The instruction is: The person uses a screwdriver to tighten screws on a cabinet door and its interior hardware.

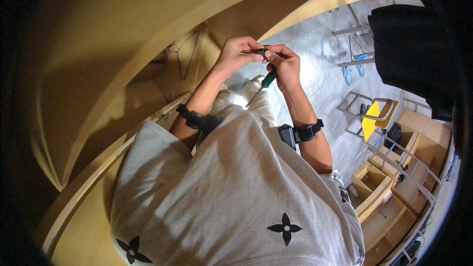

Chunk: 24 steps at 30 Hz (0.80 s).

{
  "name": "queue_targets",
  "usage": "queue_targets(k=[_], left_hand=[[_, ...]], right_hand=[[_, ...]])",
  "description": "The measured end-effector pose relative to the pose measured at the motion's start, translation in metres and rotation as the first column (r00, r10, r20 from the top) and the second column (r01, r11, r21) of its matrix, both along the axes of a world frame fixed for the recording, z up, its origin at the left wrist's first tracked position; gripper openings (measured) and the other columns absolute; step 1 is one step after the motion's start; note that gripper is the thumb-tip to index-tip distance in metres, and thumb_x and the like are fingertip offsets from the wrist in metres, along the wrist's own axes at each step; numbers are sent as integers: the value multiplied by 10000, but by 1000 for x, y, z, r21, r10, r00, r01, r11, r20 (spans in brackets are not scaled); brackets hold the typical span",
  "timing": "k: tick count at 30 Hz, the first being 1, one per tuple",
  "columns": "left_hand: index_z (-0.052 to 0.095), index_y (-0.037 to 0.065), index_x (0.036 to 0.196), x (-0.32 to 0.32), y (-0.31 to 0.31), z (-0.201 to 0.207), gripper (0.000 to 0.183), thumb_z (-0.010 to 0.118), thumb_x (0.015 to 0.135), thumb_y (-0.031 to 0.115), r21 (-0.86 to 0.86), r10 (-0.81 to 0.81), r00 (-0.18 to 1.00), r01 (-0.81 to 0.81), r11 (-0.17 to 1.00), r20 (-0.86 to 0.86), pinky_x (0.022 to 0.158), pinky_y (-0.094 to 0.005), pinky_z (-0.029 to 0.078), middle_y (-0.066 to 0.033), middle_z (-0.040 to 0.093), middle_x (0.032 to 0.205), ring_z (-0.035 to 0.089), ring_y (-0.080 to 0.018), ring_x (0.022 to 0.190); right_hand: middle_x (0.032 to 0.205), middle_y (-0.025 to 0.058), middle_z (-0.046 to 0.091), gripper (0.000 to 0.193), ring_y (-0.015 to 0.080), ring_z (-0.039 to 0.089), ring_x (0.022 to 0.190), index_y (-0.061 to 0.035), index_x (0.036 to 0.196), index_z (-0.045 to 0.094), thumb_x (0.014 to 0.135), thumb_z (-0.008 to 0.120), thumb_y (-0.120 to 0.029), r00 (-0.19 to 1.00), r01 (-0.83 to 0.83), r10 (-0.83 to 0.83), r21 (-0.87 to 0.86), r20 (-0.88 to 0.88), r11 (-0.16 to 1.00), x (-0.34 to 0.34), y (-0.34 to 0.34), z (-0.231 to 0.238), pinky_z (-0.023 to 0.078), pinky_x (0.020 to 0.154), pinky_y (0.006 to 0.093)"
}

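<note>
My left hand and my right hand meet in front of me, above my legs. Between their fingertips is a small dark piece, too small to make out in kind, with a thin dark rod-like part at the left fingers. The left thumb and fingers pinch it, and the right thumb and forefinger touch its other side. Tucked in the lower fingers of the right hand is a screwdriver with a green and black handle. Its thin metal shaft points down and to the left, apart from the small piece.
Wooden cabinet panels stand close on the left, with a wire hanger inside. To the right on the grey floor are a yellow-seated chair, blue slippers and open wooden drawers. Dark cloth hangs at upper right.
</note>
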State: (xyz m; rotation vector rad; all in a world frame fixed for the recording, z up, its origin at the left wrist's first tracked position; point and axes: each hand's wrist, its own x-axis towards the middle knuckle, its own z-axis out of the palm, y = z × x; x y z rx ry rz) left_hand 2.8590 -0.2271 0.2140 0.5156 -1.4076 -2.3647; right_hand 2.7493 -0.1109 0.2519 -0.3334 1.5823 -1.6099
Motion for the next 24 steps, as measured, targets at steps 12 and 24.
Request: queue_targets(k=[12,24], left_hand=[[583,-28,908,-21,-21,14,226,670,707,-84,-133,-144,989,148,980,40,745,-280,520,-125,660,893,646,-176,799],[583,-25,913,-24,-41,-18,257,692,685,-72,20,-238,970,237,971,44,766,-295,515,-109,635,904,630,-170,844]], right_hand=[[698,87,631,59,99,549,554,31,858,640,803,618,31,996,27,-29,-31,-90,999,-12,-1,13,382,449,209],[775,84,617,31,133,593,614,46,790,598,780,617,68,933,-17,-14,-83,-360,996,-12,-12,-25,480,520,247]])
